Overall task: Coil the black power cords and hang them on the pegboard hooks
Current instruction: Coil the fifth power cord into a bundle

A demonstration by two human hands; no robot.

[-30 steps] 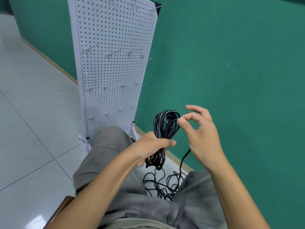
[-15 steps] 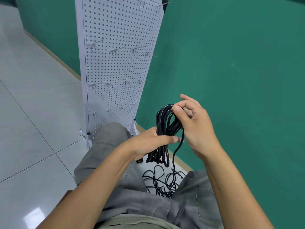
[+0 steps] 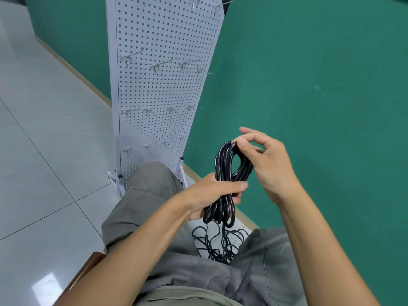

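My left hand (image 3: 212, 193) grips the coiled black power cord (image 3: 227, 173) around its middle, thumb laid across the front. My right hand (image 3: 265, 164) pinches the top of the coil's loop between thumb and forefinger, the other fingers curled loosely behind. The coil's lower loops hang below my left fist, and one strand drops to a loose tangle of cord (image 3: 218, 244) on the floor (image 3: 44, 151) between my knees; I cannot trace its ends or see a plug. Beyond stands the white pegboard (image 3: 163, 89), its top cut off by the frame, with bare metal hooks (image 3: 131, 57), against the green wall (image 3: 309, 85).
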